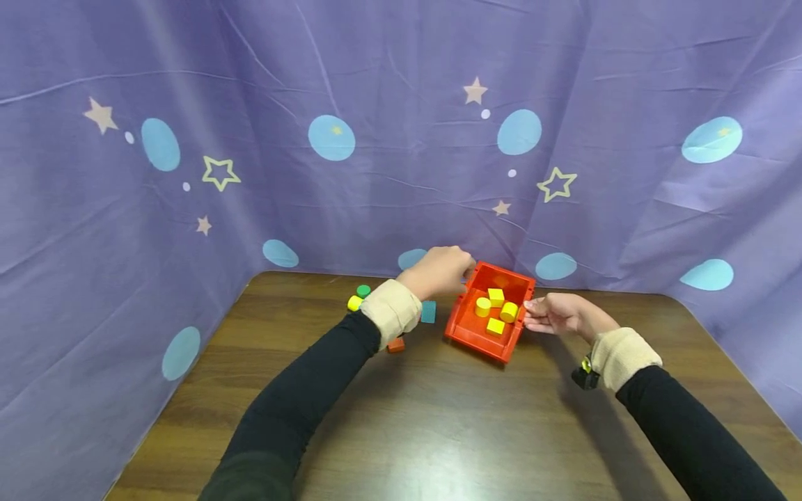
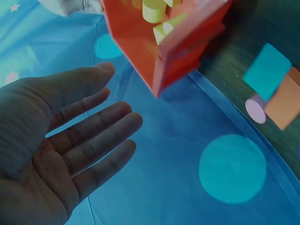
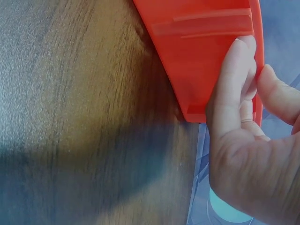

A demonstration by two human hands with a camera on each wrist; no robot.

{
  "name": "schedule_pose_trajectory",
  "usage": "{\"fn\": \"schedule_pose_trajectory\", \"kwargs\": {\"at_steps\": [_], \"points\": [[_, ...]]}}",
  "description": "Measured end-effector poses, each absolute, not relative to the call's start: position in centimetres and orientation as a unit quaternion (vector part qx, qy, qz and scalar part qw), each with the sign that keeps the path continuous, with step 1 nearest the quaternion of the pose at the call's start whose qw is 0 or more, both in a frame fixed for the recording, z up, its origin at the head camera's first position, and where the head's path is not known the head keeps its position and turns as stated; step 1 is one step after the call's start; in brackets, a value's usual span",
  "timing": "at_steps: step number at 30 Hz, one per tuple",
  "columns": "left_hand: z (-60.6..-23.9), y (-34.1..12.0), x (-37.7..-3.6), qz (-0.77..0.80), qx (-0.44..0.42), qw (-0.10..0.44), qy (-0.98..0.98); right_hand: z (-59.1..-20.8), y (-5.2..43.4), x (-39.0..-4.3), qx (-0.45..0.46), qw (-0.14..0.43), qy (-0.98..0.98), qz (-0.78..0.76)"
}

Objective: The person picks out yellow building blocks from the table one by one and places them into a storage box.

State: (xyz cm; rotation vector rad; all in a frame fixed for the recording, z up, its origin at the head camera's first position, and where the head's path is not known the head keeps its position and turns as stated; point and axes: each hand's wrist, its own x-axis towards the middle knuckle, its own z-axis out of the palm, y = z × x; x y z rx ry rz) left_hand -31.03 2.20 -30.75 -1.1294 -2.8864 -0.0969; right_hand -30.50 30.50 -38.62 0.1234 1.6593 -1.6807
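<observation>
A red plastic bin [image 1: 479, 341] stands tilted near the back of the table, with several yellow blocks [image 1: 496, 298], cubes and cylinders, inside. My right hand [image 1: 560, 314] grips its right side; in the right wrist view the fingers [image 3: 229, 89] press the outer wall [image 3: 197, 61] and the thumb lies over the rim. Close to the bin's back left corner is my left hand [image 1: 441, 270]. The left wrist view shows that hand [image 2: 79, 136] with fingers spread and loosely extended, apart from the bin's wall [image 2: 185, 65] and holding nothing.
Left of the bin lie a blue block [image 1: 428, 312], an orange-red block [image 1: 396, 344], a green cylinder [image 1: 363, 290] and a yellow cylinder [image 1: 354, 303]. A pinkish round piece [image 2: 256, 108] shows in the left wrist view. A purple curtain [image 1: 401, 174] hangs behind the wooden table [image 1: 401, 417].
</observation>
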Motion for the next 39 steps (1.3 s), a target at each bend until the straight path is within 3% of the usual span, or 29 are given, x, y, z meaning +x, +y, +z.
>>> {"fn": "schedule_pose_trajectory", "kwargs": {"at_steps": [24,39], "points": [[-30.4,-7.0,-30.3,-0.096,-0.287,-0.013,-0.953,-38.9,30.7,-30.5,0.062,0.372,0.634,-0.675],[-32.0,-9.8,-29.6,-0.102,-0.269,0.004,-0.958,-39.0,30.6,-30.6,0.062,0.378,0.629,-0.677]]}}
